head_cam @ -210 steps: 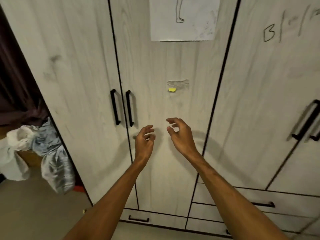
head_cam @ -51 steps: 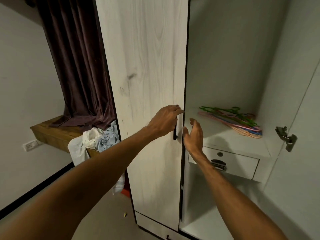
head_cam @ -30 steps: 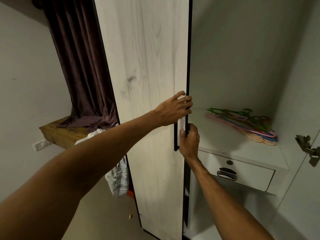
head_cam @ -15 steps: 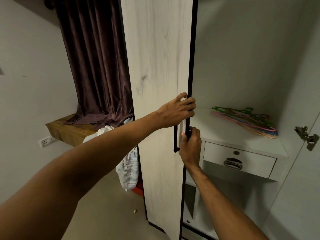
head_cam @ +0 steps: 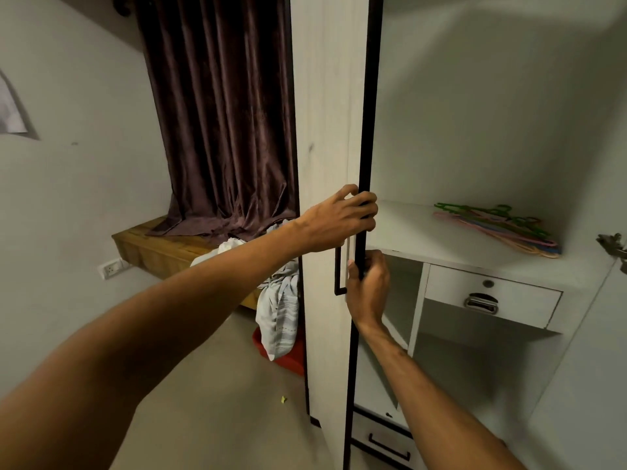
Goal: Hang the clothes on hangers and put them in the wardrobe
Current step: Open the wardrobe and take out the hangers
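Both forearms reach in from the bottom edge toward the wardrobe door [head_cam: 325, 147], which stands open, nearly edge-on to the camera. Left hand [head_cam: 339, 220] grasps the door's dark front edge, fingers curled round it, at the top end of the black handle [head_cam: 337, 273]. Right hand [head_cam: 368, 286] grasps the same edge just below the left, thumb pressed on the door's front face beside the handle, fingers wrapped behind the edge. The hands are close but not touching.

At the foot of the door, on the wardrobe side, a bottom drawer [head_cam: 386, 442] with a black pull. On the floor left of the door, a small yellow scrap [head_cam: 283, 399].

Right of the door, the wardrobe [head_cam: 475, 130] is open. A white shelf [head_cam: 424, 232] runs at about hand height, with a small drawer [head_cam: 492, 298] with a metal pull under it. The hangers [head_cam: 498, 228] lie flat in a stack on the shelf, far right end, green on top, pink and blue under; none is on a rail. A metal hinge [head_cam: 612, 244] shows at the right frame edge.

Left of and behind the door, the clothes [head_cam: 278, 300], white and pale grey-blue, are heaped and drape down over a red tub [head_cam: 291, 351] on the floor, partly hidden by the door. Further back, a wooden bench [head_cam: 159, 245] against the wall, a dark brown curtain [head_cam: 220, 113] hanging down onto it. A wall socket [head_cam: 110, 268] is left of the bench, and a sheet of paper [head_cam: 10, 110] is on the wall at the far left edge.
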